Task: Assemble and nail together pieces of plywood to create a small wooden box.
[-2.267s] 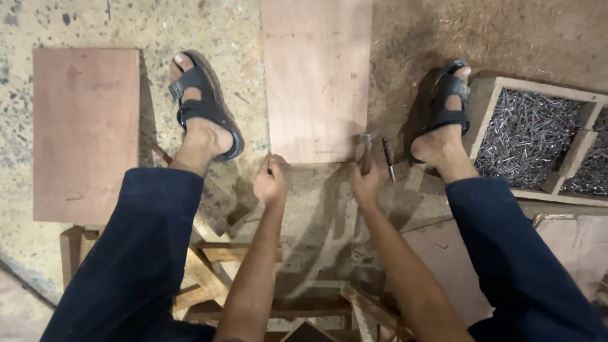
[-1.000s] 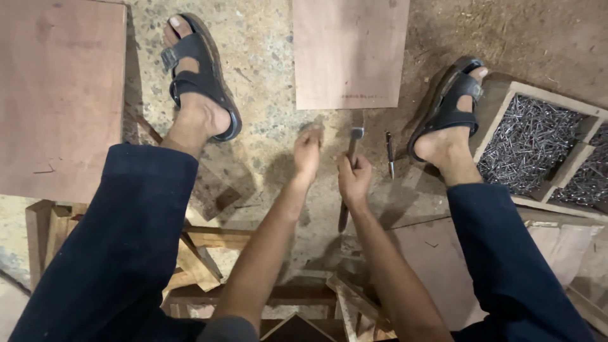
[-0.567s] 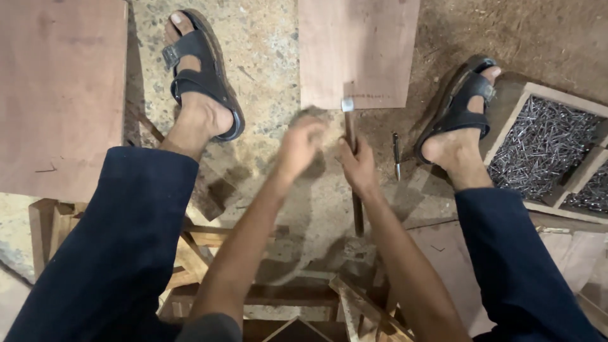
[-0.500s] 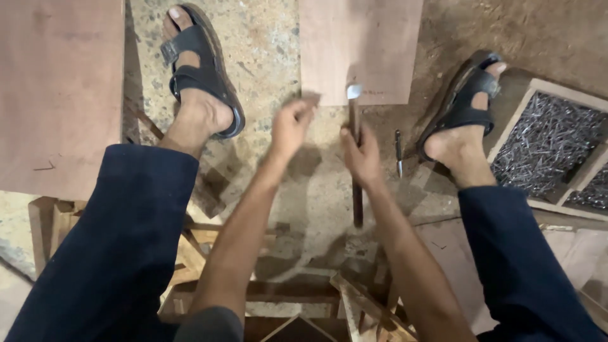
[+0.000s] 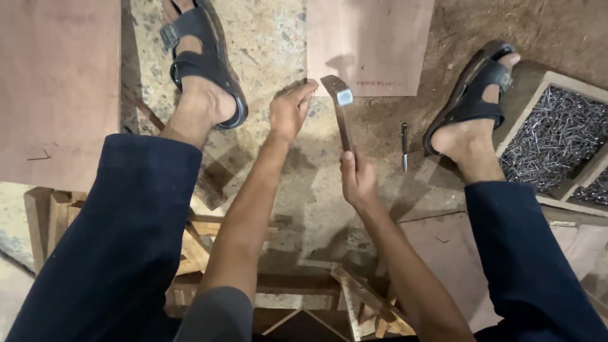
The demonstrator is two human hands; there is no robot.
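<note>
**Raised hammer, fingers close under it**

The right hand point(image 5: 358, 180) is closed around the lower end of a hammer point(image 5: 342, 114), whose head is lifted and tilted above the near edge of a plywood sheet point(image 5: 370, 41) on the floor. Just left of the hammer head, the left hand point(image 5: 288, 111) is bent down with fingertips pinched at that same edge; whether it grips a nail is too small to tell.

The main risk, as I judge it, is the fingers: they sit right beside where the head would land, so a slightly off blow could catch them. The grip is far down the handle, which gives swing but less control, and a glancing hit could bend or flick away whatever is pinched. The sheet lies loose on rough ground, so it could shift under a blow.

Beyond the right hand, a slim pen-like tool point(image 5: 404, 145) lies on the floor, and past it a sandalled foot point(image 5: 472, 107) rests beside a wooden tray of nails point(image 5: 557, 139). Beyond the left hand is the other foot point(image 5: 199, 69), then a larger board point(image 5: 60, 88). Nearer the body, wood scraps point(image 5: 202, 234) crowd the floor.
</note>
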